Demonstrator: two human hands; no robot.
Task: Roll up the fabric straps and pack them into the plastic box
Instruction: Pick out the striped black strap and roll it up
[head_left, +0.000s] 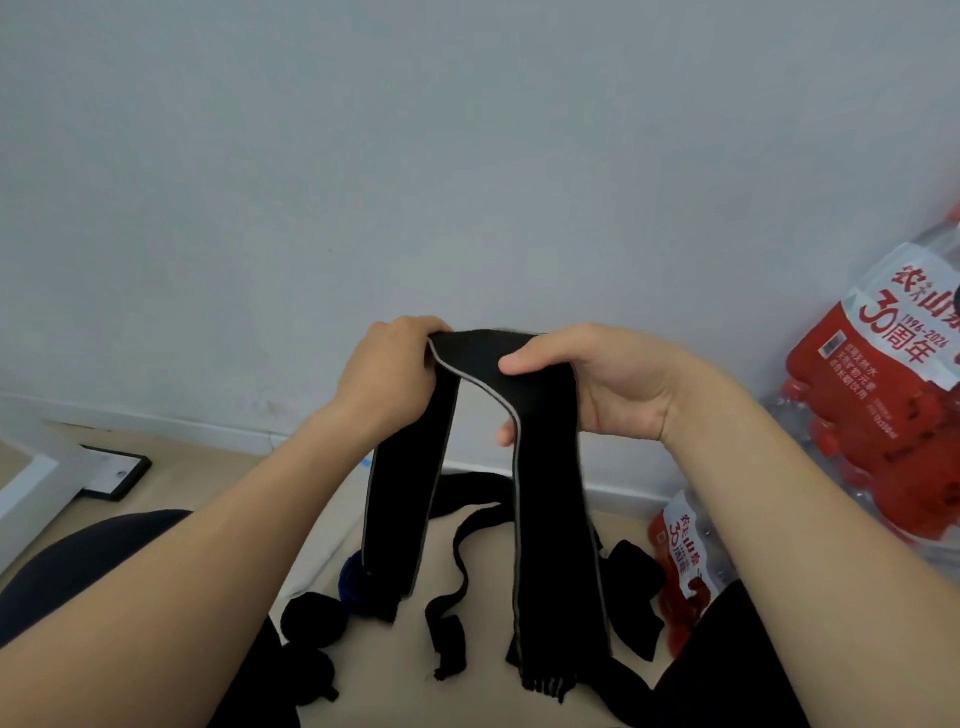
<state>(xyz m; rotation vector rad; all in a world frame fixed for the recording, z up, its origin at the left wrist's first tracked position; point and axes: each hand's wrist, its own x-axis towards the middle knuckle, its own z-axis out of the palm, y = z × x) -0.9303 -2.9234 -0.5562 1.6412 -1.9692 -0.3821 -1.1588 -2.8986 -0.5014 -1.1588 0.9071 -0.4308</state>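
Note:
A wide black fabric strap (556, 545) with a grey edge hangs folded over between both hands, its two ends dangling toward the floor. My left hand (387, 376) grips the fold at its left end. My right hand (597, 382) pinches the fold's right side, thumb on top. Below on the beige floor lie several loose black straps (457, 582) and a rolled black strap (311, 618). A dark blue roll (349, 577) sits beside the hanging strap. No plastic box is in view.
Shrink-wrapped packs of red-labelled water bottles (878, 395) stand against the wall at right, a smaller pack (685, 561) lower down. A white board with a black frame (111, 475) lies at left. My dark-clothed knees fill both lower corners.

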